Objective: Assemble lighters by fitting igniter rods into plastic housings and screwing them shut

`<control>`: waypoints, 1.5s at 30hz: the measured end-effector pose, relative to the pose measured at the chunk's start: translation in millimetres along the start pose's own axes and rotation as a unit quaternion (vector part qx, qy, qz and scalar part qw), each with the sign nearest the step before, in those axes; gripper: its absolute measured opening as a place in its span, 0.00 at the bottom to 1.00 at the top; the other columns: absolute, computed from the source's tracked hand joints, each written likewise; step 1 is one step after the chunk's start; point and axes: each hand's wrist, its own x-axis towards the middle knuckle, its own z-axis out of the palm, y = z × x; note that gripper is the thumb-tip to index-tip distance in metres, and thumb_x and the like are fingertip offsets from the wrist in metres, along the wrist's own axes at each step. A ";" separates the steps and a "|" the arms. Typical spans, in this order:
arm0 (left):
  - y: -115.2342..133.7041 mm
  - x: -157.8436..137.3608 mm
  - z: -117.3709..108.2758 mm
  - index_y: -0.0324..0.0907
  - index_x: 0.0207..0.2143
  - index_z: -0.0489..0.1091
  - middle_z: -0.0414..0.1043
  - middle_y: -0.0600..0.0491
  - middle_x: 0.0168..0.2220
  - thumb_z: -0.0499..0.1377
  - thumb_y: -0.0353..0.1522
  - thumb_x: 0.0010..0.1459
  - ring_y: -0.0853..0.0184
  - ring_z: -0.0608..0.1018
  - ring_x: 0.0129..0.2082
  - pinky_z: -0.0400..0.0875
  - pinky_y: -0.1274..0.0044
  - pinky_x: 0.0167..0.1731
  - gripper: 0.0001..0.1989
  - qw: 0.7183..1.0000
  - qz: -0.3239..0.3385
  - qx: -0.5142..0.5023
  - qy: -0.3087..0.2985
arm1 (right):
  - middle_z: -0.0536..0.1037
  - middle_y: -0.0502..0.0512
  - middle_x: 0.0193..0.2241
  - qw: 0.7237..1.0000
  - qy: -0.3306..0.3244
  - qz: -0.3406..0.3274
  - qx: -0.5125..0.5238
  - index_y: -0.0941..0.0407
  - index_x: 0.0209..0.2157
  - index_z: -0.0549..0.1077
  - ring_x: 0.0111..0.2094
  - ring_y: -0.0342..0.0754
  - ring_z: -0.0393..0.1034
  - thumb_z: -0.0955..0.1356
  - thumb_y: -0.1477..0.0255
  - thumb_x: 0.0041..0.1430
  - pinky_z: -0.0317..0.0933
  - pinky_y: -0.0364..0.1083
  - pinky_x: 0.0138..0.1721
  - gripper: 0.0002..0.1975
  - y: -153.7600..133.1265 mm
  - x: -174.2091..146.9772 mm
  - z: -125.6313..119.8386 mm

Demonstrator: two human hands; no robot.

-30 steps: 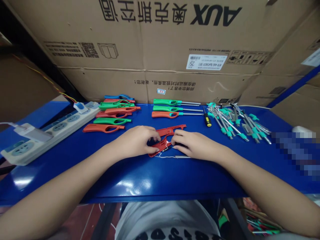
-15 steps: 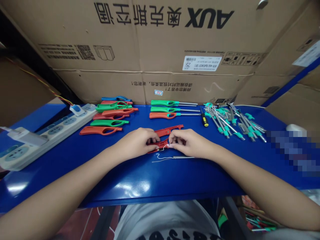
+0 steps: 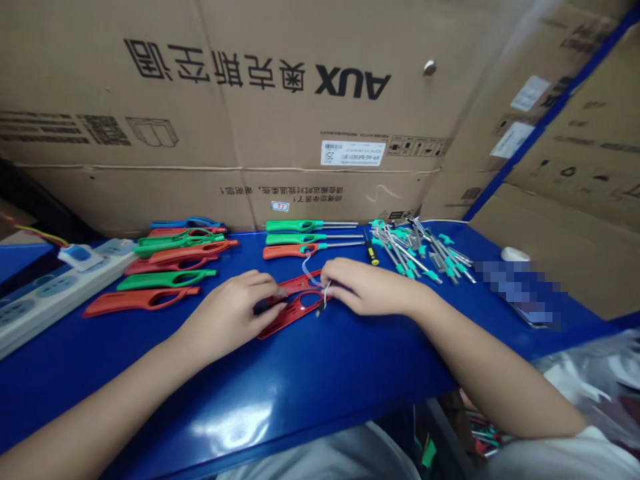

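Two red lighter casing halves lie on the blue table, the near half [image 3: 293, 317] angled and showing its hollow inside, the far half [image 3: 305, 283] just behind it. My left hand [image 3: 245, 300] is closed at their left ends, thumb and fingers around a dark piece that is mostly hidden. At their right ends my right hand [image 3: 357, 285] pinches a thin white wire [image 3: 327, 291]. A small dark tip [image 3: 321, 308] hangs below those fingers. Behind the right fingertips a pale, blurred strand [image 3: 311, 270] curves upward.
Several coloured lighter casings [image 3: 165, 281] are stacked at left beside a white power strip [image 3: 60, 287]. Three lighters with metal tubes [image 3: 295, 239] lie at the back, near a yellow-black screwdriver [image 3: 373, 253]. A pile of metal tubes with teal ends [image 3: 420, 250] sits at right. Cardboard [image 3: 240, 133] walls the back.
The camera view has turned to the right. My hands have moved apart, and the right one now has the white wire at the casings' right ends. The metal rod beneath it no longer shows.
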 end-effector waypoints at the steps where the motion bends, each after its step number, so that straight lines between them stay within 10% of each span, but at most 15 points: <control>1: 0.0 -0.1 -0.1 0.44 0.42 0.77 0.78 0.50 0.40 0.56 0.37 0.67 0.61 0.77 0.42 0.72 0.70 0.45 0.11 1.000 0.003 -0.002 0.008 | 0.76 0.58 0.39 0.999 0.036 0.020 -0.011 0.57 0.39 0.69 0.39 0.49 0.68 0.61 0.70 0.70 0.61 0.46 0.42 0.07 9.8 -1.6 -6.8; 9: 4.3 0.4 0.0 0.44 0.41 0.78 0.78 0.50 0.40 0.53 0.40 0.68 0.60 0.78 0.42 0.73 0.69 0.44 0.16 1.000 -0.002 -0.006 -0.003 | 0.78 0.59 0.32 0.906 0.269 0.301 -0.126 0.58 0.39 0.72 0.33 0.51 0.70 0.61 0.69 0.68 0.58 0.45 0.37 0.10 108.1 -38.7 -57.0; 19: 3.6 2.1 2.1 0.45 0.41 0.79 0.79 0.50 0.39 0.52 0.42 0.68 0.59 0.79 0.41 0.74 0.69 0.43 0.17 1.000 -0.006 -0.010 -0.018 | 0.81 0.65 0.38 0.840 0.172 0.497 -0.136 0.59 0.39 0.77 0.39 0.53 0.74 0.64 0.71 0.64 0.62 0.45 0.38 0.11 168.0 -67.1 -54.0; 27: 1.2 1.0 3.6 0.45 0.42 0.79 0.79 0.50 0.41 0.51 0.43 0.69 0.59 0.79 0.42 0.74 0.69 0.44 0.18 0.999 -0.006 -0.005 -0.033 | 0.80 0.66 0.42 0.824 0.125 0.526 -0.168 0.57 0.40 0.78 0.43 0.58 0.74 0.67 0.68 0.58 0.64 0.48 0.40 0.11 169.4 -73.9 -49.8; 33: 5.3 0.4 0.2 0.47 0.46 0.78 0.79 0.50 0.44 0.53 0.48 0.67 0.57 0.79 0.45 0.74 0.67 0.46 0.19 0.999 -0.008 0.025 -0.041 | 0.76 0.64 0.49 0.869 0.120 0.436 -0.201 0.58 0.51 0.74 0.50 0.55 0.70 0.70 0.72 0.55 0.62 0.46 0.51 0.20 152.0 -66.3 -60.1; 40: 4.7 -3.1 6.2 0.46 0.52 0.76 0.78 0.46 0.50 0.58 0.51 0.62 0.51 0.79 0.49 0.75 0.64 0.49 0.25 0.997 -0.013 0.056 -0.042 | 0.79 0.61 0.30 0.880 0.024 0.438 -0.180 0.57 0.27 0.77 0.35 0.54 0.74 0.72 0.75 0.49 0.63 0.46 0.36 0.01 136.1 -53.8 -51.1; 45: 0.8 -1.4 7.8 0.46 0.51 0.76 0.79 0.48 0.48 0.59 0.42 0.64 0.55 0.79 0.47 0.73 0.65 0.49 0.17 0.998 0.013 0.041 -0.055 | 0.79 0.61 0.29 0.877 0.036 0.447 -0.174 0.56 0.23 0.73 0.32 0.53 0.73 0.71 0.75 0.52 0.60 0.46 0.32 0.06 134.4 -56.7 -54.3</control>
